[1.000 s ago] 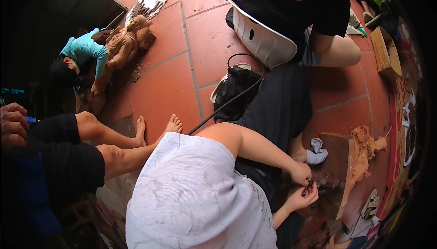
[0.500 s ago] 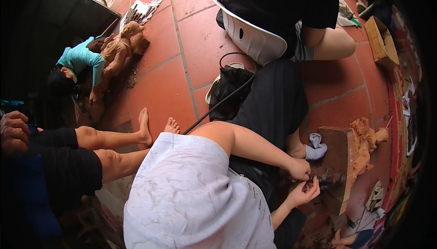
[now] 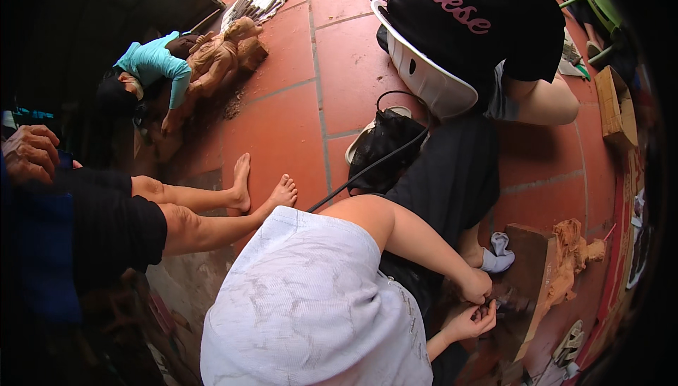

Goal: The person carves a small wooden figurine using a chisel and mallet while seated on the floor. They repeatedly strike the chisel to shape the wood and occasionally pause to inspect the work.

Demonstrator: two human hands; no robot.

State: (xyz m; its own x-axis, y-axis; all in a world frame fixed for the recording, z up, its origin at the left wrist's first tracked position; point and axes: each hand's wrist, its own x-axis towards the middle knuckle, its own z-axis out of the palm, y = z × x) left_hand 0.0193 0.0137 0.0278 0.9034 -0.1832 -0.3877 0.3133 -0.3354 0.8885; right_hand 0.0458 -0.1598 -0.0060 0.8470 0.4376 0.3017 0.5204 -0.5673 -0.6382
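Observation:
Low at the right of the head view, my left hand (image 3: pixel 474 286) is closed, its fingers turned down. Just below it, my right hand (image 3: pixel 470 322) has curled fingers pinched around something small and dark, too hidden to name. The two hands nearly touch. Beside them, a dim greyish tool-like shape (image 3: pixel 513 301) lies against a dark wooden block (image 3: pixel 526 262). An orange-brown wood carving (image 3: pixel 567 259) adjoins the block's far side. Close above my left hand is a foot in a grey sock (image 3: pixel 498 253).
A person in black (image 3: pixel 480 26) sits at a white plastic chair (image 3: pixel 424 68). Another, in turquoise (image 3: pixel 152 61), bends over a carved wooden figure (image 3: pixel 219 54). Bare legs (image 3: pixel 205 234) stretch in from the left. A black bag (image 3: pixel 381 149) and a wooden box (image 3: pixel 616 107) stand on the tiles.
The whole view has shifted, so the surroundings sit lower and further right. My right fingers have curled in more, closer beneath my left hand. The dark tool-like shape shows less clearly now.

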